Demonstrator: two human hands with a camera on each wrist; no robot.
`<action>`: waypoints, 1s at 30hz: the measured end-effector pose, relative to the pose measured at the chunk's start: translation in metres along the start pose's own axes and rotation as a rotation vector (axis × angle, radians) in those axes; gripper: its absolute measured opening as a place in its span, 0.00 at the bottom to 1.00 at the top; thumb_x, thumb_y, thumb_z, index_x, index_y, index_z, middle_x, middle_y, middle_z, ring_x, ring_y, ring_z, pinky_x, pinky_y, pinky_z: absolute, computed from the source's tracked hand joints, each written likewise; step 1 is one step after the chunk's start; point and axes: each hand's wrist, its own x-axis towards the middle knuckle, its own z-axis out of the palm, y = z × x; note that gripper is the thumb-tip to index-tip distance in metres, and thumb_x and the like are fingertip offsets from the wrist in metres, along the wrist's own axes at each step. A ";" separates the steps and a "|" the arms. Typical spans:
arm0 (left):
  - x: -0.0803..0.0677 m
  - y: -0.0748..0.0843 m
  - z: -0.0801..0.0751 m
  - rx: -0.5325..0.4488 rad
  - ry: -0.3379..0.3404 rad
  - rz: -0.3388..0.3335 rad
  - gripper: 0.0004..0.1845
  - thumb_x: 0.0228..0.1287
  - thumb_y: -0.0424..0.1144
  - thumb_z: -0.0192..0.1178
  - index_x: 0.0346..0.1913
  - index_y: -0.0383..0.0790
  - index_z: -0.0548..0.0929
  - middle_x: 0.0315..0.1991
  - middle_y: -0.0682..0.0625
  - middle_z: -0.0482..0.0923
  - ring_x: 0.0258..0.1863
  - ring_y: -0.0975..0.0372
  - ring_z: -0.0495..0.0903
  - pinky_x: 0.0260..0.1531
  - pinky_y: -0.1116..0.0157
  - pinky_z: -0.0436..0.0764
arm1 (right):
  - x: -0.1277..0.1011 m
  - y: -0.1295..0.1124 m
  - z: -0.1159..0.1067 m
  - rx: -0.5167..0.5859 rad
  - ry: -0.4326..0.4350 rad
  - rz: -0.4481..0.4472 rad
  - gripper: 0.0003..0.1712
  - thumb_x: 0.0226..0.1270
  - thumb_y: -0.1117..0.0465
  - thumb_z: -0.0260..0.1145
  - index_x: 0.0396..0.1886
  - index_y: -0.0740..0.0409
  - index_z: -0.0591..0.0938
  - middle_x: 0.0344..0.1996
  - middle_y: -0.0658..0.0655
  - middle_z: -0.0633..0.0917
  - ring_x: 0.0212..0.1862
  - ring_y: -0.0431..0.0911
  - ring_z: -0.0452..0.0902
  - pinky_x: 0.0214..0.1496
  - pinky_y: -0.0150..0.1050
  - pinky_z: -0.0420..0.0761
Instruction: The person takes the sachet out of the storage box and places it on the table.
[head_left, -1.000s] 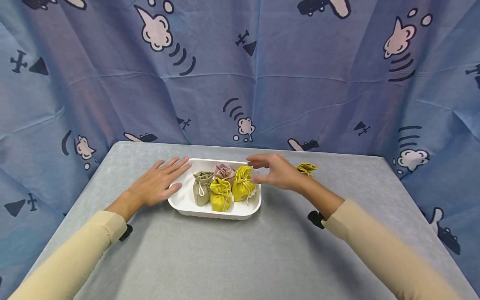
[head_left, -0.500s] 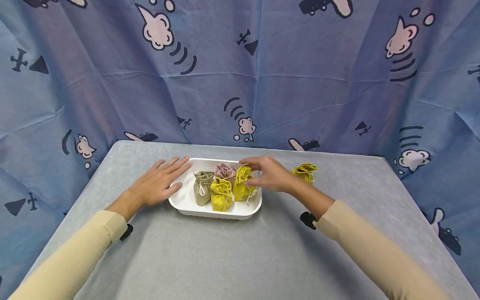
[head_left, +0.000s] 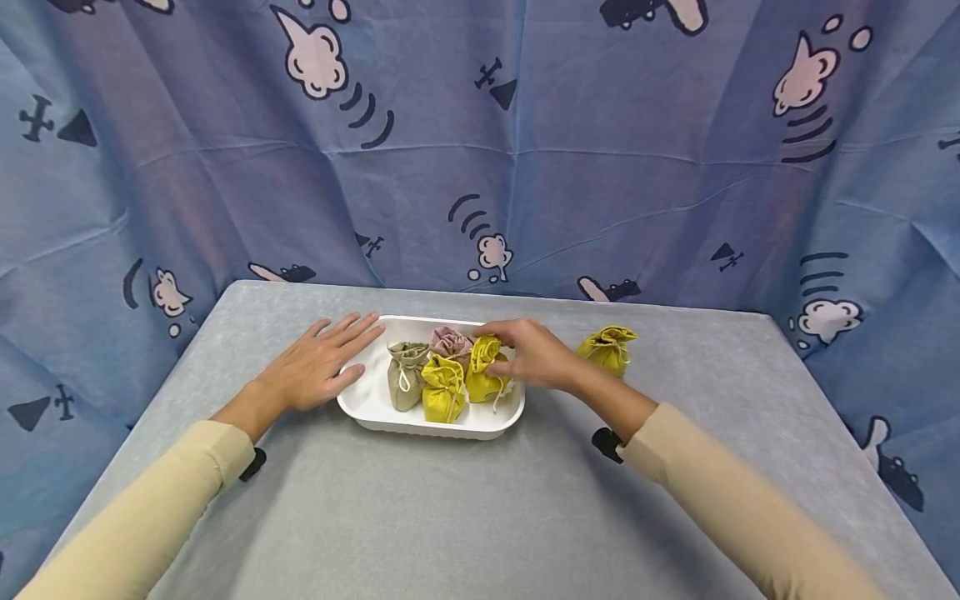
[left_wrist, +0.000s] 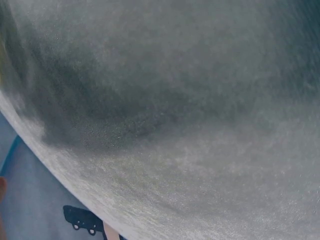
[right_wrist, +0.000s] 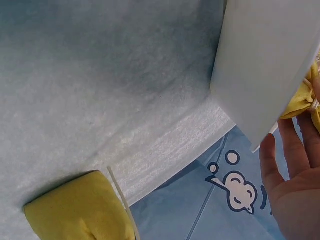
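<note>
My right hand (head_left: 538, 354) reaches over the right rim of a white tray (head_left: 420, 429) and pinches a yellow drawstring pouch (head_left: 482, 385) near its gathered neck. In the right wrist view, the fingers curl behind that pouch (right_wrist: 299, 102), partly cut off by the frame edge. Flat and spread, my left hand (head_left: 311, 371) lies at the tray's left end, fingertips at the rim. Beside the held pouch stand another yellow pouch (head_left: 442, 400), a greyish-green pouch (head_left: 405, 387) and a pink pouch (head_left: 450, 342). The left wrist view shows mostly tabletop.
One more yellow pouch (head_left: 611, 350) sits on the grey table (head_left: 480, 508), right of the tray and behind my right forearm. A blue patterned curtain (head_left: 420, 183) hangs beyond the table's back edge.
My right hand has moved left and slightly down, and its fingers and thumb have closed on the yellow pouch at the tray's right. The left hand keeps its place.
</note>
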 end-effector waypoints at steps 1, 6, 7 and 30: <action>0.000 0.000 0.000 -0.001 -0.001 -0.001 0.34 0.75 0.48 0.49 0.79 0.45 0.55 0.79 0.47 0.51 0.76 0.46 0.53 0.68 0.38 0.55 | 0.000 0.000 0.000 -0.001 0.000 0.002 0.32 0.57 0.66 0.76 0.63 0.62 0.80 0.57 0.60 0.83 0.53 0.52 0.79 0.59 0.51 0.77; -0.001 0.000 0.000 0.001 0.001 -0.002 0.34 0.76 0.49 0.47 0.79 0.45 0.55 0.79 0.47 0.51 0.76 0.46 0.53 0.68 0.38 0.54 | 0.000 0.000 0.001 0.002 -0.002 0.010 0.30 0.58 0.66 0.75 0.62 0.61 0.80 0.57 0.59 0.83 0.51 0.50 0.79 0.57 0.51 0.77; -0.001 0.000 0.000 0.002 0.000 -0.002 0.34 0.76 0.50 0.47 0.79 0.45 0.55 0.79 0.48 0.51 0.76 0.47 0.53 0.68 0.38 0.55 | 0.000 0.000 0.001 0.004 -0.002 0.011 0.30 0.58 0.66 0.75 0.62 0.61 0.80 0.56 0.59 0.84 0.50 0.51 0.79 0.56 0.51 0.77; 0.000 0.000 0.001 0.000 0.000 -0.002 0.34 0.75 0.48 0.50 0.79 0.44 0.55 0.79 0.47 0.51 0.76 0.46 0.53 0.68 0.38 0.55 | -0.003 -0.010 -0.016 -0.023 0.052 -0.023 0.26 0.59 0.68 0.74 0.59 0.61 0.82 0.45 0.56 0.86 0.42 0.50 0.79 0.45 0.46 0.78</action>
